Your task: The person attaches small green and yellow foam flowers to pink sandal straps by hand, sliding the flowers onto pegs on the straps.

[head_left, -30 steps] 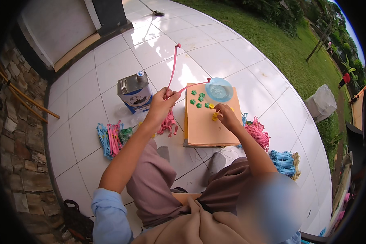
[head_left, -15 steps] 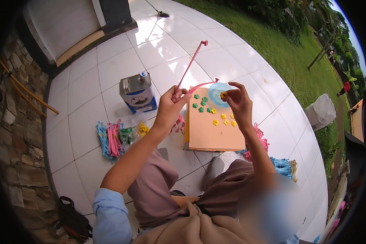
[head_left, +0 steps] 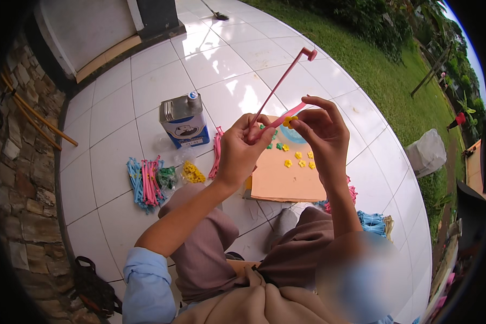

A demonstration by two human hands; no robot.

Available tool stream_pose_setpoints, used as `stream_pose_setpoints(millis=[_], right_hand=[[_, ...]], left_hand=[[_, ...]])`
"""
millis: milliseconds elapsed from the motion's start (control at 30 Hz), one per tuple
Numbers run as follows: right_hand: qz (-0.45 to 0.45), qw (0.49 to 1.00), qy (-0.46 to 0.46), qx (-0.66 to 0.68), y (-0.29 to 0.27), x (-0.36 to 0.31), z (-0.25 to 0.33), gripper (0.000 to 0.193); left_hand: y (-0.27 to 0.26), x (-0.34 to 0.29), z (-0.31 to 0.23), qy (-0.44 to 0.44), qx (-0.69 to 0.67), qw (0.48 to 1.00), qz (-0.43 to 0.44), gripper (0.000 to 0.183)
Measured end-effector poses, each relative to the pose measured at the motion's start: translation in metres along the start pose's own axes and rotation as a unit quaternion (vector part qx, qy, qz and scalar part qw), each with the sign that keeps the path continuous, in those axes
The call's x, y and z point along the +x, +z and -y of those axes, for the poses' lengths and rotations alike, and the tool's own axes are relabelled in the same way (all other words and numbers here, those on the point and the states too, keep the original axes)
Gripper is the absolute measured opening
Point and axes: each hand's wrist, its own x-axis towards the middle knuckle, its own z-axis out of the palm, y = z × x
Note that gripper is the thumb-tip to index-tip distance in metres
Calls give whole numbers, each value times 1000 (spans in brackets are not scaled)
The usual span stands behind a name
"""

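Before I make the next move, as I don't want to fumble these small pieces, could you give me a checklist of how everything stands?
1. Pink strap gripped in the left hand: ok.
2. Yellow flower at the fingertips of the right hand, lined up over the strap: ok.
3. Flower fixed to the strap: cannot tell.
4. Other yellow flowers laid out separately on the peach-coloured board: ok.
5. Blue bowl in clear view: not ok, the right hand and flower partly block it.
6. Metal can upright: ok.
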Motion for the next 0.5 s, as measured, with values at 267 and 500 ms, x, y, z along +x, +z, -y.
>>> stream_pose_setpoints(millis=[267, 500], right_hand=[[-3, 996, 83, 29, 0, 2, -5, 48], [-7, 996, 88, 24, 1, 3, -4, 47]], left_hand=[[1, -1, 6, 62, 59, 996, 2, 26], [2, -4, 3, 38, 86, 996, -8, 18]])
